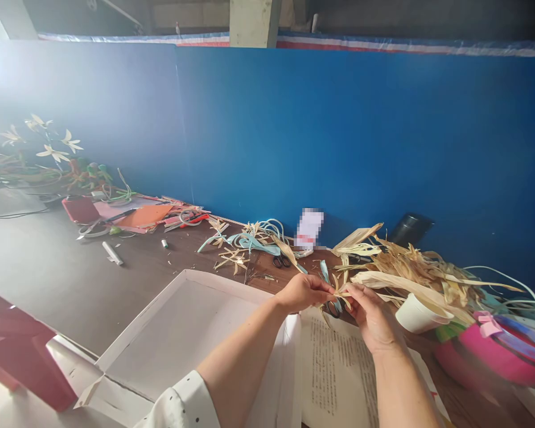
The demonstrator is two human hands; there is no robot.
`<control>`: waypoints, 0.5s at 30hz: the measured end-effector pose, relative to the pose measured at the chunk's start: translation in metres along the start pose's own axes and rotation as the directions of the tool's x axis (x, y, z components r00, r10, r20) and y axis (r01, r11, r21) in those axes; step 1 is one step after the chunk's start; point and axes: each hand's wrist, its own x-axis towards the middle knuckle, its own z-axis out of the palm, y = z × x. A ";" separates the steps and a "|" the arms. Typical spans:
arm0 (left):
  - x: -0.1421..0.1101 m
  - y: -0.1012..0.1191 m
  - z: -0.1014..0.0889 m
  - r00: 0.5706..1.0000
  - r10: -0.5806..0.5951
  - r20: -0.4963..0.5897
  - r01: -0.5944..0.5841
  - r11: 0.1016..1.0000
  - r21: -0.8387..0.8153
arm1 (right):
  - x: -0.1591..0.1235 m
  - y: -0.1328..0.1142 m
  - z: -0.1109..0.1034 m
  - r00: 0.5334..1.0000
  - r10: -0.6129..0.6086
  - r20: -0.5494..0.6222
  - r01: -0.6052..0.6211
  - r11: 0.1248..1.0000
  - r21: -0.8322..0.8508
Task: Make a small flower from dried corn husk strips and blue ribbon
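Observation:
My left hand [311,292] and my right hand [371,310] meet over the near part of the table, both with fingers pinched. Between the fingertips is a small corn husk flower [337,290] with narrow pale petals, held from both sides. Just below it, partly hidden by my fingers, lie scissors [333,308] with dark handles. Under my hands rests a printed sheet [334,368]. Right of my right hand spreads a heap of dried corn husks [421,273]. More husk flowers [232,259] lie left of my hands, near light blue strips [256,242].
An open white box [191,327] stands left of the sheet. At right are a paper cup [421,313] and a pink basket [494,351]. Behind runs a blue partition [339,137]. Further left lie coloured paper [145,215], a white roll [112,252] and standing husk flowers [52,153].

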 end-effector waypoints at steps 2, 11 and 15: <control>-0.001 0.000 0.000 1.000 -0.008 0.007 0.007 1.000 0.027 | -0.001 -0.002 0.001 1.000 0.013 -0.014 -0.013 1.000 0.002; -0.002 0.003 0.002 0.999 0.041 0.032 -0.042 0.999 0.019 | -0.004 -0.006 0.004 0.994 0.102 -0.051 -0.101 0.995 0.023; 0.000 0.002 0.003 0.999 0.039 0.035 -0.038 0.999 -0.027 | -0.003 -0.005 0.004 0.993 0.114 -0.037 -0.113 0.993 0.037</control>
